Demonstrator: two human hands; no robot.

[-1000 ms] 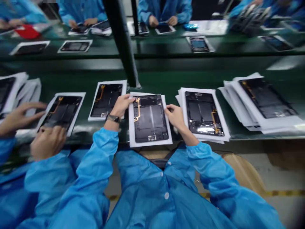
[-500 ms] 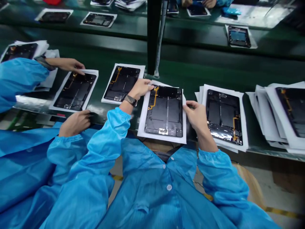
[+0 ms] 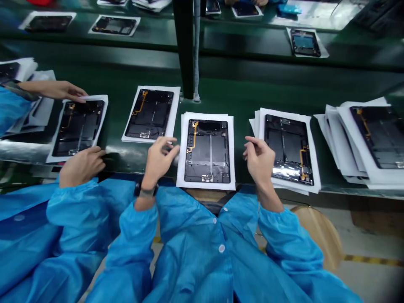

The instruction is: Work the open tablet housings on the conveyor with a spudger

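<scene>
An opened tablet back [image 3: 208, 151], black with an orange flex cable, lies on white sheets [image 3: 206, 118] at the near edge of the green belt [image 3: 246, 97], straight in front of me. My left hand [image 3: 159, 160] hovers just left of it, fingers loosely curled, holding nothing. My right hand [image 3: 260, 160] hovers just right of it, fingers loosely bent and apart, between this tablet and a second tablet [image 3: 288, 149] on its own sheets. Neither hand touches the tablet.
Another tablet on a sheet [image 3: 151, 113] lies further left. A co-worker's hands [image 3: 80, 166] rest by a tablet [image 3: 77, 126] on my left. A stack of sheets with a tablet [image 3: 372, 139] sits far right. A dark post [image 3: 184, 46] rises behind. A round stool [image 3: 318, 227] is below.
Both my hands have let go of the middle tablet's sheet and drawn back to its sides. The tablet now lies square on the belt. The view has shifted slightly.
</scene>
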